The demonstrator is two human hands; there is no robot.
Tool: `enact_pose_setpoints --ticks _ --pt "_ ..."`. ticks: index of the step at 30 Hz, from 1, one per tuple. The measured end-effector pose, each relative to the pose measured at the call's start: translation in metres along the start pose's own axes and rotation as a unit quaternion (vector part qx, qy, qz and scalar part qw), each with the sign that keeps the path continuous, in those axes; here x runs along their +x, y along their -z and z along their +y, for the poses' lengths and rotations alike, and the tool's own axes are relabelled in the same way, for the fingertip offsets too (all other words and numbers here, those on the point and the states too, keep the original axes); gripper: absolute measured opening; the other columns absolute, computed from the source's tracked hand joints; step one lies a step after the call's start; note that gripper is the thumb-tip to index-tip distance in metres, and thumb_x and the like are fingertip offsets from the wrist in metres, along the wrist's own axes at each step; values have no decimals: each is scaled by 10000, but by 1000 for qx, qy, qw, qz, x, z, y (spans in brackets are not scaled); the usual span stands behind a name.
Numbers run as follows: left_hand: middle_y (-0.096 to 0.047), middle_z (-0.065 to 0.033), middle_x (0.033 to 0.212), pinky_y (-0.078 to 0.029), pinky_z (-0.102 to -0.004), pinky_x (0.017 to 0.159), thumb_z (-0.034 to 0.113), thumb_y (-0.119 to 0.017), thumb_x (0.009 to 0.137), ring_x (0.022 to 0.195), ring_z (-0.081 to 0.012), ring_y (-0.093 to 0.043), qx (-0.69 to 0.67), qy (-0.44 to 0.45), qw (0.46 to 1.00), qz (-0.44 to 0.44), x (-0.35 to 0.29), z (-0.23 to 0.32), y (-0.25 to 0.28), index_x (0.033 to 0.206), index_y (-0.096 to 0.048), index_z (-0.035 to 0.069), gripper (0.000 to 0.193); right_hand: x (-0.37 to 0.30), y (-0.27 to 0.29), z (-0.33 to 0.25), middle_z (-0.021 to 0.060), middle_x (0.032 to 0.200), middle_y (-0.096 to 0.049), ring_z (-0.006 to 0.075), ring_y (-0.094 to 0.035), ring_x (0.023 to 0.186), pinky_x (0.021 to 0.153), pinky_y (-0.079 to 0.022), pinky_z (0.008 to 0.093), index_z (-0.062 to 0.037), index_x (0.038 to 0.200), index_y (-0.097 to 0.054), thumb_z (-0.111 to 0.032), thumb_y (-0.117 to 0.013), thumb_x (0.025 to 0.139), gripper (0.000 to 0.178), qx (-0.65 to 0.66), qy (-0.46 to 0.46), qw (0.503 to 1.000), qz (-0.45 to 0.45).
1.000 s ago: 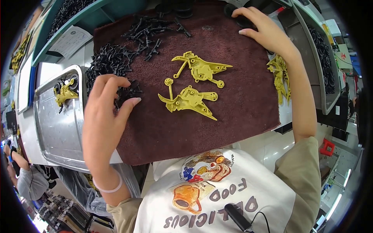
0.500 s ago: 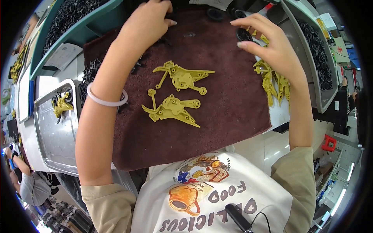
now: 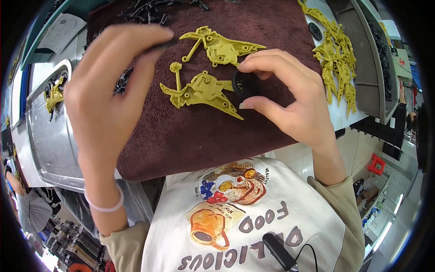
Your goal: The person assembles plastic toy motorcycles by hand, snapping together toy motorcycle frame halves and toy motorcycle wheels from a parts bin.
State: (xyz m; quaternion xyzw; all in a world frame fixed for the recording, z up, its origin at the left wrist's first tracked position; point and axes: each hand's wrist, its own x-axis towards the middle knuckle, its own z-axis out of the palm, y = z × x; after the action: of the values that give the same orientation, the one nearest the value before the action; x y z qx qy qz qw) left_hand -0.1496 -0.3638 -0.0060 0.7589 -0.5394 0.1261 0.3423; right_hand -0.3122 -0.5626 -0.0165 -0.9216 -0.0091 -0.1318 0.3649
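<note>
Two yellow plastic body halves of a toy motorbike lie on the brown cloth, the far half [image 3: 222,47] above the near half [image 3: 201,90]. My right hand [image 3: 294,95] pinches a black spoked wheel [image 3: 245,85] between thumb and fingers, over the round-ended arm of the near half. My left hand [image 3: 111,81], smeared by motion, is closed on a dark flat piece [image 3: 164,45] beside the far half's pointed left end. That piece appears edge-on, so its kind is unclear.
Yellow parts [image 3: 337,59] are heaped at the right, with a loose black wheel [image 3: 314,31] beside them. A grey bin [image 3: 364,68] of black wheels stands farther right. Black parts [image 3: 149,10] lie at the cloth's far side. On the left, a metal tray [image 3: 56,136] holds an assembled yellow piece.
Both hands have come back toward me. My right hand has brought its wheel from the right to the near half; my left has returned from the far side holding a dark piece.
</note>
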Motion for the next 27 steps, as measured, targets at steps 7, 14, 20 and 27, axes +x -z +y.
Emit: enact_pose_setpoints --ticks 7,14,20,27 --pt "-677 -118 961 -507 -278 811 -132 -638 735 912 -220 -661 -16 65 998 -14 -37 14 -3 919 -673 -19 220 -1 -12 -5 110 983 -636 298 -605 920 787 -491 364 -16 977 -622 -57 -763 651 357 -105 62 992 -20" --pt "-680 -139 969 -505 -307 830 -122 -641 762 908 -214 -653 -58 201 970 122 -62 25 11 925 -668 -36 186 -3 -10 -31 112 885 -627 263 -608 797 684 -488 333 -15 1024 -636 -151 -781 693 386 -70 -41 995 -52" --pt "-660 -185 954 -493 -327 867 -137 -615 775 930 -247 -644 -75 273 942 180 -85 39 34 925 -628 -67 166 9 -6 -40 100 844 -662 242 -631 765 677 -505 335 -23 974 -676 -96 -770 686 312 -16 84 991 -107" --pt "-661 -194 923 -516 -310 791 -129 -624 737 867 -248 -655 -108 209 966 106 -92 50 24 911 -619 -43 195 68 -21 -8 86 960 -654 289 -618 899 776 -498 348 -38 973 -652 46 -631 732 256 -112 220 965 -84"
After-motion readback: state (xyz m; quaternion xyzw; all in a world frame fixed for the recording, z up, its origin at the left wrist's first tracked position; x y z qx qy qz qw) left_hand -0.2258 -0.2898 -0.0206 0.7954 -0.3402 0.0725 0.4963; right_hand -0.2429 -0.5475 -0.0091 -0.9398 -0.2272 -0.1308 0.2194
